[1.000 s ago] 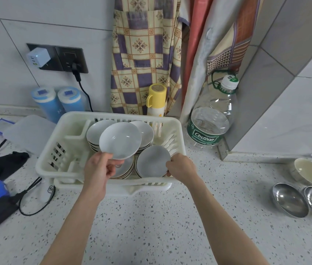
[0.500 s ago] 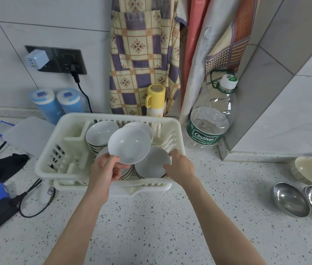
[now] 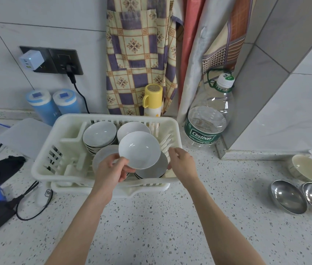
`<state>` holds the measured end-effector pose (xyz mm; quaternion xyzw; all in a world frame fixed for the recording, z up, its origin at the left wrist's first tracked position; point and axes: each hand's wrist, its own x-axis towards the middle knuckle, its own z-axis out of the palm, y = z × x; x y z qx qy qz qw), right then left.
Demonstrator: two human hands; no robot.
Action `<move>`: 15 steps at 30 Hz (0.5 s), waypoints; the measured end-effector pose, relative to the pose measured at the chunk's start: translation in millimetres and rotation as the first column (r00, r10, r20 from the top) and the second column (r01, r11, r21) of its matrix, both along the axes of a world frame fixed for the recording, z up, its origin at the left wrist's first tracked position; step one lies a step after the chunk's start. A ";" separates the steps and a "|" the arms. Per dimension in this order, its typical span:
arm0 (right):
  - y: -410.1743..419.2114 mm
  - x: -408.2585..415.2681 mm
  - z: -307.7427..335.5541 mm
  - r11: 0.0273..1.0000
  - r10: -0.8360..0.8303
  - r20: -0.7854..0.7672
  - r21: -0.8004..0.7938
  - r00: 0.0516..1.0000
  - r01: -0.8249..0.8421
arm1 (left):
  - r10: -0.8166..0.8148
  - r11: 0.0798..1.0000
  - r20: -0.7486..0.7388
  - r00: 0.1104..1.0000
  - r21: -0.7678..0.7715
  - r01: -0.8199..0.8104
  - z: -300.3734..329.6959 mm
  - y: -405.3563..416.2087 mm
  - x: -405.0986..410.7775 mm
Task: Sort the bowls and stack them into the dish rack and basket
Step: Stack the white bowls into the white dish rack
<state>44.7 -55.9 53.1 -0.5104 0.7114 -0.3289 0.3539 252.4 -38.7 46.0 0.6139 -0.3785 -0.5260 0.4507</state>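
Your left hand (image 3: 113, 169) pinches the near rim of a white bowl (image 3: 139, 150), thumb on top and fingers curled under it. The bowl is tilted, with its open side facing you, and it is held up above the other bowls in the rack (image 3: 44, 169). Just under your grip sits a stack (image 3: 151, 169) of bowls, and a second stack (image 3: 100, 135) sits past your grip, to the left. Your right hand (image 3: 182, 163) is just right of the held bowl, at the rack's near right corner. Its fingers are loose and a little curled, and they hold nothing. Far to the right of your hands, on the counter (image 3: 151, 226), are two steel bowls (image 3: 289, 197) and a cream bowl (image 3: 307, 168).
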 end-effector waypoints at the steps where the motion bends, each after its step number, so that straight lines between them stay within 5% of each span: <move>1: 1.1 -2.5 2.5 1.000 0.000 0.094 0.018 0.996 -0.002 | -0.020 1.000 0.013 1.000 0.008 0.020 0.2 -1.4 -2.3; 5: 3.9 -11.6 3.2 0.995 0.083 0.299 0.028 0.951 -0.095 | -0.087 0.995 0.063 0.994 0.061 0.083 3.1 -6.0 -15.9; 15: 1.0 -15.9 -1.8 0.990 0.095 0.213 0.084 0.972 -0.115 | -0.226 0.970 0.174 0.959 0.129 0.205 1.7 -7.1 -26.3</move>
